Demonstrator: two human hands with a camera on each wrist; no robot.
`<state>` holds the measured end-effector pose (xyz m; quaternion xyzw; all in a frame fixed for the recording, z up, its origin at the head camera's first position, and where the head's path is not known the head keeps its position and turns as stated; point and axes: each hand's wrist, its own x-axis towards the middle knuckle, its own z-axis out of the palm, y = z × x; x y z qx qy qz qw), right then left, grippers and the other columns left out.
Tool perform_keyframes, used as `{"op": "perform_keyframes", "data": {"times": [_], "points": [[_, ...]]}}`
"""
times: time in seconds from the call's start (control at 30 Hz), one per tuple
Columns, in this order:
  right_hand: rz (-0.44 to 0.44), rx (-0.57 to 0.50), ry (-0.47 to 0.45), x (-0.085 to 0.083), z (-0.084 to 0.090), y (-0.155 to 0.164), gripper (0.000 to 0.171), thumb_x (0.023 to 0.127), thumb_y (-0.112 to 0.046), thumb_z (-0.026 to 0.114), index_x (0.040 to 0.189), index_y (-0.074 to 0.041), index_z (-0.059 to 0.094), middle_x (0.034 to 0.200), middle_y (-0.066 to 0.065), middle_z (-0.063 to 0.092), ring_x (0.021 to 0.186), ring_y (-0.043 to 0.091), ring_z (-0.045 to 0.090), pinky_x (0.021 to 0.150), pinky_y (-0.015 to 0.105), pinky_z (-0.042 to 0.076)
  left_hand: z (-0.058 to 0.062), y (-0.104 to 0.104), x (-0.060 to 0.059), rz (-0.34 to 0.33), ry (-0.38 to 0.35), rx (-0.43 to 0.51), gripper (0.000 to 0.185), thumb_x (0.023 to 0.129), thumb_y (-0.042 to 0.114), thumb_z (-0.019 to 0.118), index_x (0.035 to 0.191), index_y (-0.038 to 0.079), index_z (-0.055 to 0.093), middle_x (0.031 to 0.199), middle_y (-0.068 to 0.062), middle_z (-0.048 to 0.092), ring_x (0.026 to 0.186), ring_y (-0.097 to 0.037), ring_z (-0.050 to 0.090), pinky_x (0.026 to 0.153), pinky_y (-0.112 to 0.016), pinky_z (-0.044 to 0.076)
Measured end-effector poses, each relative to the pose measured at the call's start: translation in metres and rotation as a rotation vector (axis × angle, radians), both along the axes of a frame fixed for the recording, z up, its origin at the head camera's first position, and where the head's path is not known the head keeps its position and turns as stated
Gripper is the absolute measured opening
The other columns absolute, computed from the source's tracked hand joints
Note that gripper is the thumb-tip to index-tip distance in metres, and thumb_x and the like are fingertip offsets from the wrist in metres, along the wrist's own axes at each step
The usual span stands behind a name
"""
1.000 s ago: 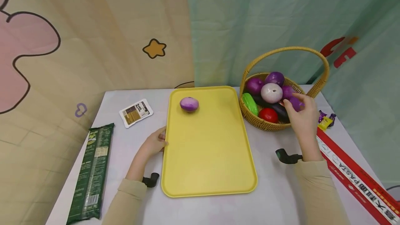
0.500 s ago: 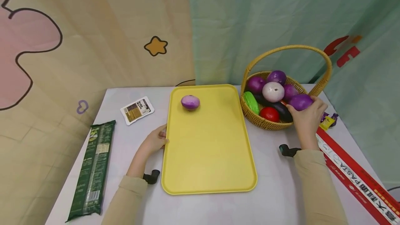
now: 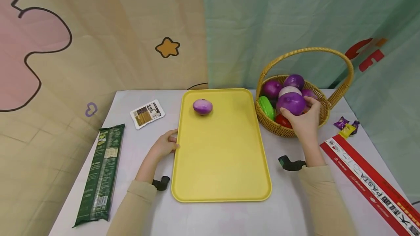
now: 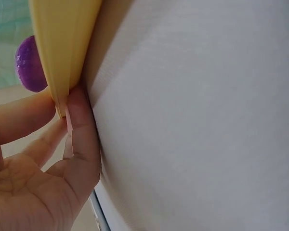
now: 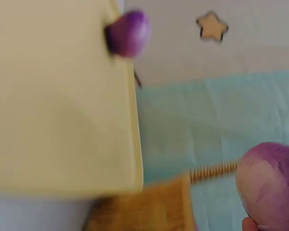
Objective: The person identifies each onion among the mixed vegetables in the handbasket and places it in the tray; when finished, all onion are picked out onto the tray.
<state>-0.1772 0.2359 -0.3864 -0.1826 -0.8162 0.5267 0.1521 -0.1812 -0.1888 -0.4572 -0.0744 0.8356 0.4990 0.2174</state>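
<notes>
Cartoon-print curtain (image 3: 137, 21) backs white-clothed table (image 3: 223, 219). R hand (image 3: 306, 122) pinches glossy purple onion (image 3: 291, 102) btw. thumb and fingertips, w/ wicker basket (image 3: 276, 129) below them; L hand (image 3: 162, 145) pinches yellow tray (image 3: 221, 156) at its rim, w/ second onion (image 3: 202, 107) on it, well beyond those fingertips. Held onion: prob. light, firm, slick (poss. a plastic model), apt to roll out of a loose grip; best held across widest girth. Tray: prob. light, stiff; rim suits a pinch.
</notes>
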Motion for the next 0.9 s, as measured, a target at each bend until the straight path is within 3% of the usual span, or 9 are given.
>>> {"op": "perform_keyframes", "data": {"times": [0.17,0.37,0.63,0.9], "points": [[0.213,-0.076,0.036,-0.011,0.001,-0.05,0.087,0.08,-0.024,0.08,0.147,-0.004,0.028,0.144,0.02,0.038,0.128,0.031,0.044,0.109,0.047,0.042,-0.001,0.001,0.001,0.009,-0.002,0.025,0.071,0.086,-0.008,0.058,0.152,0.001,0.033,0.103,-0.015,0.054,0.084,-0.018,0.057,0.074,-0.028,0.056],[0.375,-0.175,-0.013,-0.04,-0.018,-0.097,0.084,0.081,-0.022,0.08,0.148,-0.005,0.032,0.147,0.017,0.038,0.131,0.035,0.044,0.106,0.049,0.045,-0.001,0.002,0.001,0.018,-0.003,0.011,0.07,0.087,-0.007,0.058,0.152,0.002,0.034,0.108,-0.018,0.054,0.088,-0.02,0.058,0.076,-0.03,0.057],[0.339,-0.183,-0.147,-0.082,-0.062,-0.129,0.082,0.083,-0.026,0.078,0.148,-0.001,0.033,0.147,0.019,0.041,0.131,0.035,0.046,0.112,0.044,0.041,0.002,0.002,-0.001,-0.002,0.018,0.0,0.07,0.086,-0.007,0.059,0.151,0.001,0.034,0.105,-0.018,0.056,0.085,-0.019,0.058,0.075,-0.029,0.057],[0.335,-0.11,-0.171,-0.095,-0.083,-0.142,0.081,0.083,-0.031,0.078,0.146,0.001,0.037,0.145,0.021,0.044,0.133,0.035,0.045,0.113,0.045,0.039,-0.003,0.002,0.001,0.019,0.015,0.0,0.07,0.086,-0.007,0.057,0.152,0.003,0.035,0.107,-0.018,0.054,0.086,-0.02,0.058,0.075,-0.03,0.057]]}}
